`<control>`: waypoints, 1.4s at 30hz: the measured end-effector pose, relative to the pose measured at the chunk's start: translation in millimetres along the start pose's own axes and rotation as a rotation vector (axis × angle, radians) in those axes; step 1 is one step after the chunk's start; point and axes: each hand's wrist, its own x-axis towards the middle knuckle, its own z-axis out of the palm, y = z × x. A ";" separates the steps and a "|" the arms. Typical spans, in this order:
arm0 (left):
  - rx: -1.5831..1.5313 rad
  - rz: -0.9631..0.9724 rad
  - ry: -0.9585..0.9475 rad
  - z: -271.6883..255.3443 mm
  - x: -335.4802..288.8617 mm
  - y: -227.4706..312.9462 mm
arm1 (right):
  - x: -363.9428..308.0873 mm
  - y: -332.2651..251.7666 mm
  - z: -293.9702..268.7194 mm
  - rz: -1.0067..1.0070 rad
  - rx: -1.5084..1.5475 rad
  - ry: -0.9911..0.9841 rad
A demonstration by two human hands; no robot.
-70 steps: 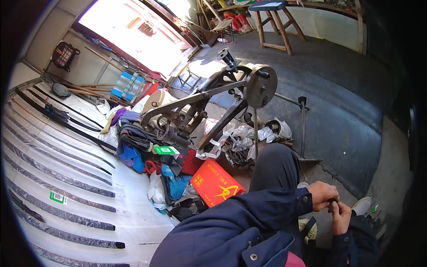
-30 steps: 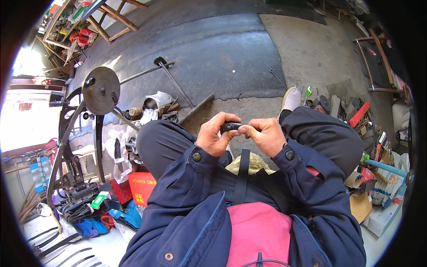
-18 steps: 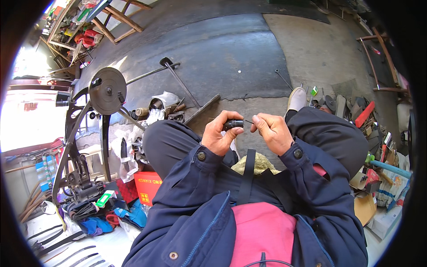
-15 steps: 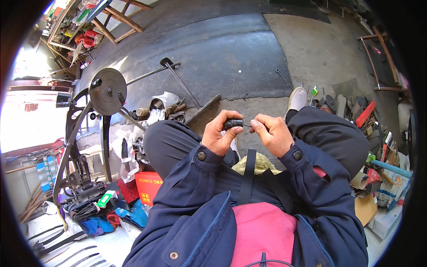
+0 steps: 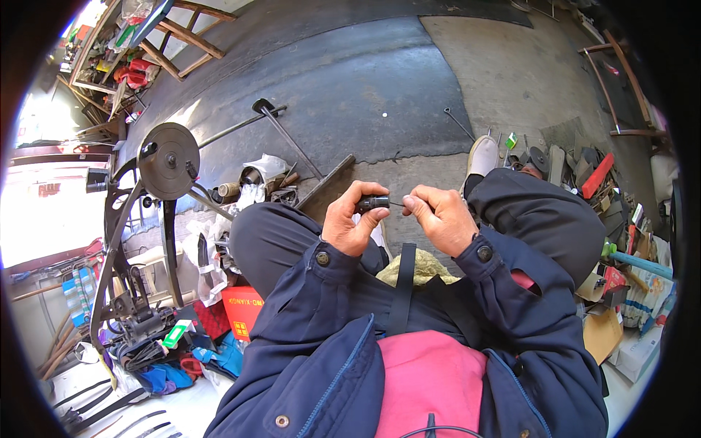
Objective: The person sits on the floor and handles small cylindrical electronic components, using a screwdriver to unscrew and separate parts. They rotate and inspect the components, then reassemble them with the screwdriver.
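Note:
Above my lap, my left hand (image 5: 351,219) is closed around a small black cylinder (image 5: 374,204), thumb below and fingers over it. The cylinder lies sideways with its shiny end toward my right hand. My right hand (image 5: 440,217) pinches a thin dark rod or wire (image 5: 397,204) that runs to that end of the cylinder. Whether the thin piece enters the cylinder or only touches it, I cannot tell. My fingertips hide part of both pieces.
Left of my knee stands a black metal machine with a round wheel (image 5: 169,161). A red box (image 5: 243,310) and bags lie beneath it. A metal stand (image 5: 288,139) lies on the floor ahead. Tools and scraps, including a red piece (image 5: 598,175), are heaped at right.
The whole view has shifted slightly, with the floor things a little further left. Both hands keep the same grips on the cylinder and the thin piece.

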 end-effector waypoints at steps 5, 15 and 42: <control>0.018 0.017 -0.001 0.4 0.8 -1.9 | 0.5 0.8 -1.2 0.023 -0.030 -0.012; 0.336 0.028 -0.034 5.1 -0.3 4.4 | -0.8 12.4 5.4 -0.095 -0.441 0.055; 0.208 -0.002 -0.157 3.8 -1.1 6.1 | -1.9 19.8 10.7 0.027 -0.047 -0.092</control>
